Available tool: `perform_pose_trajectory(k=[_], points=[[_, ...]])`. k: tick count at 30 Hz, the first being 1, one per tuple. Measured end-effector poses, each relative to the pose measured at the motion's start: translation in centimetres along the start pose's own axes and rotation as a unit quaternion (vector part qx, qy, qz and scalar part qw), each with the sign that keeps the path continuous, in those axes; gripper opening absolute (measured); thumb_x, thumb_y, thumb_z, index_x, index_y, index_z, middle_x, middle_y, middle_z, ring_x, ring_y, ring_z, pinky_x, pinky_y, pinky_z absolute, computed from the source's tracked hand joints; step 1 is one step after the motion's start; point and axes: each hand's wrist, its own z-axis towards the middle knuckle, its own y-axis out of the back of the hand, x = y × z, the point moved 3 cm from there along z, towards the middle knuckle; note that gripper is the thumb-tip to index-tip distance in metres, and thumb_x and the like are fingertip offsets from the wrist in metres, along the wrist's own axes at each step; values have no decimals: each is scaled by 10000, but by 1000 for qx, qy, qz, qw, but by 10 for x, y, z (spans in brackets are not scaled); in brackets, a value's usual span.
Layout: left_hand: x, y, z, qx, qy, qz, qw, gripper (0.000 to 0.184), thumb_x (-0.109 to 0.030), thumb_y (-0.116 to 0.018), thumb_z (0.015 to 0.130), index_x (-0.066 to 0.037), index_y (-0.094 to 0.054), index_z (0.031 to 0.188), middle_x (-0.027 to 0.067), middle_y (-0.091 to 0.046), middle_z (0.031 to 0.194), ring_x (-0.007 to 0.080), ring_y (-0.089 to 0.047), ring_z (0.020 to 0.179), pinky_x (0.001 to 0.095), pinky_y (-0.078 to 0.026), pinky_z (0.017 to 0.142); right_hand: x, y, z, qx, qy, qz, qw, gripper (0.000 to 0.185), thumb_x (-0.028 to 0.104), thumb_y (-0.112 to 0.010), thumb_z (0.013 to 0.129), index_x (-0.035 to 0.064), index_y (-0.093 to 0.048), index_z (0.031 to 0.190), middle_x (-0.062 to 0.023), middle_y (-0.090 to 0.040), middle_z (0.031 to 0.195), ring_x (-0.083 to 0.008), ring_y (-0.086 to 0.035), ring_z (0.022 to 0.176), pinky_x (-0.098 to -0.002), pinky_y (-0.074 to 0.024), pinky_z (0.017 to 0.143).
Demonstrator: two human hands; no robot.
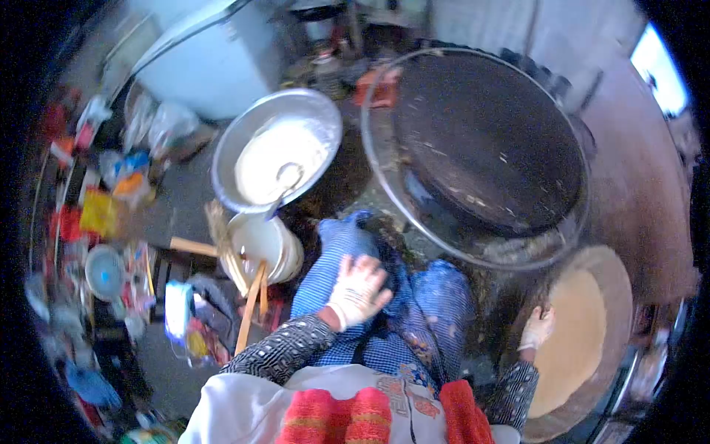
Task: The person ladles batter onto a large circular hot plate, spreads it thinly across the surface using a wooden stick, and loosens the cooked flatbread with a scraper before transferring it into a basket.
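Observation:
My left hand (359,290), in a white glove, lies flat with spread fingers on my left knee, over blue checked cloth (331,251). It holds nothing. At the right, my right hand (538,328), gloved too, is at the near-left side of a wide basin (615,277) filled with a pale tan substance (580,333). Its fingers are blurred, so whether they grip anything is unclear. Ahead on the left, a tilted metal bowl (225,159) contains white batter-like liquid (266,159) and a ladle (289,175). In front of me sits a large round dark griddle (488,140) inside a broad rim.
Beside my left leg stands a white bucket (292,251) with wooden sticks (250,311) and a brush-like bundle (218,226) against it. Plastic bags (174,127), a small pale bowl (105,272) and mixed clutter line the left side. An orange object (379,87) is behind the griddle's rim.

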Motion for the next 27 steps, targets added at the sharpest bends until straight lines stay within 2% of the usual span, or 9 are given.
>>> perform_pose_trajectory(k=[5, 7, 8, 9, 11, 17, 21, 24, 27], points=[[-51, -95, -8, 102, -146, -146, 973, 371, -409, -556, 889, -70, -648, 1008, 117, -620, 1075, 292, -541, 1099, 519, -247, 1099, 239, 2, -41, 48, 411, 15, 910, 283, 132, -636, 844, 17, -624, 1102, -184, -643, 1028, -369, -601, 953, -432, -480, 892], [-52, -104, -9, 98, -128, -175, 971, 330, -402, -567, 880, -88, -658, 923, 101, -634, 958, 276, -575, 986, 512, -264, 1085, 330, -30, -95, 325, 360, 66, 872, 254, 144, -637, 834, 41, -663, 1065, -178, -675, 979, -352, -640, 924, -419, -505, 849], [-50, -99, -5, 162, -129, -176, 962, 421, -426, -543, 902, -94, -579, 1159, 110, -597, 1102, 283, -539, 1108, 516, -280, 1090, 371, -51, -130, 411, 399, 50, 818, 221, 164, -642, 828, 57, -688, 1016, -178, -691, 936, -334, -669, 881, -410, -525, 803], [-53, -128, -25, -226, -123, -270, 928, 325, -355, -579, 884, -92, -644, 1063, 101, -651, 943, 269, -593, 1013, 462, -354, 1029, 392, -69, -176, 462, 462, 99, 751, 221, 194, -638, 831, 54, -697, 990, -189, -691, 940, -333, -673, 862, -414, -529, 791], [-42, -123, -37, -237, -91, -300, 920, 314, -348, -570, 889, -90, -641, 1053, 99, -650, 940, 268, -595, 1004, 456, -360, 1016, 436, -106, -258, 578, 559, 113, 584, 321, 326, -596, 873, 89, -674, 1075, -192, -688, 950, -329, -671, 884, -433, -517, 824], [-13, -101, -65, -221, -66, -356, 906, 284, -327, -546, 905, -83, -631, 1023, 93, -646, 930, 265, -602, 977, 436, -379, 976, 461, -178, -402, 779, 460, -23, 425, 498, 533, -464, 930, 79, -657, 995, -179, -689, 936, -377, -656, 904, -463, -504, 827], [-8, -91, -55, -291, -101, -362, 880, 267, -313, -529, 916, -79, -624, 1002, 89, -643, 924, 263, -606, 959, 422, -391, 950, 502, -115, -318, 766, 254, 105, 581, 290, 269, -589, 926, 5, -702, 887, -81, -692, 759, -134, -646, 700, -289, -502, 623], [-7, -86, -42, -169, -111, -397, 895, 273, -316, -512, 921, -72, -618, 982, 100, -638, 921, 281, -603, 942, 421, -395, 938, 471, -69, -209, 653, 467, 287, 523, 277, 282, -515, 961, 31, -616, 904, -38, -611, 707, -140, -577, 589, -273, -477, 536], [-11, -83, -34, -87, -96, -420, 898, 248, -296, -529, 921, -69, -611, 978, 95, -624, 906, 288, -597, 893, 423, -413, 928, 457, 2, -140, 646, 241, 468, 553, 337, 353, -409, 1000, 74, -507, 839, -61, -501, 564, -179, -484, 426, -302, -427, 400]])
